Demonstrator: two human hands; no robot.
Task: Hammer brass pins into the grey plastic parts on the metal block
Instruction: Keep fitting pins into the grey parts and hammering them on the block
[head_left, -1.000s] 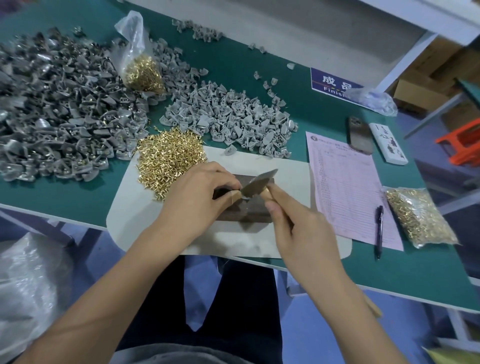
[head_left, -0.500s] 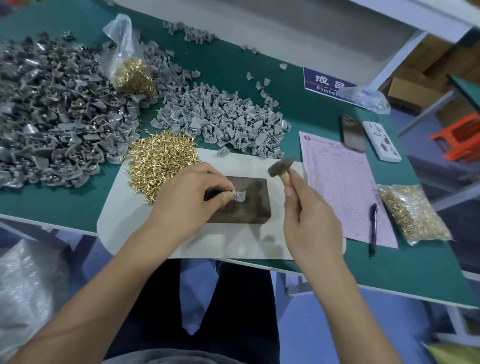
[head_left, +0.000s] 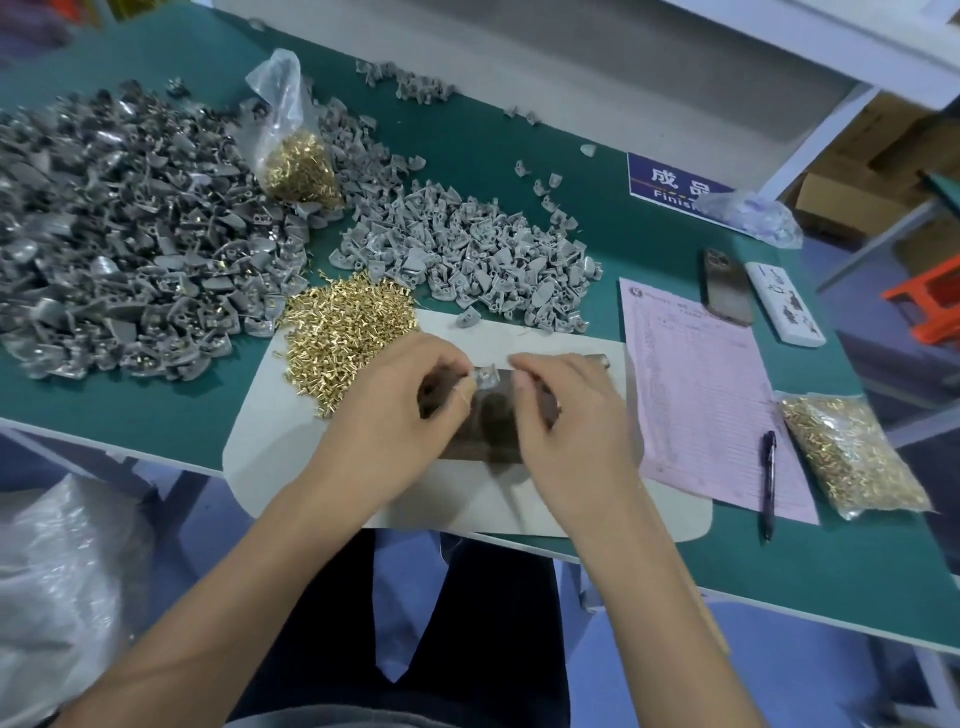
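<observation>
We see 1 grey plastic part (head_left: 485, 375) on the far edge of the metal block (head_left: 488, 423), pinched by the left hand (head_left: 402, 410). The right hand (head_left: 563, 415) has curled fingers touching it; we cannot tell its grip. Loose brass pins (head_left: 345, 332) lie left.

Both bare arms reach forward from the bottom, and the two hands meet close together in the middle. The left hand (head_left: 402, 402) has its fingers curled in, thumb and first finger pinched together. The right hand (head_left: 569, 415) is curled too, knuckles up, its fingertips pointing toward the left hand. The hands do not touch.
</observation>
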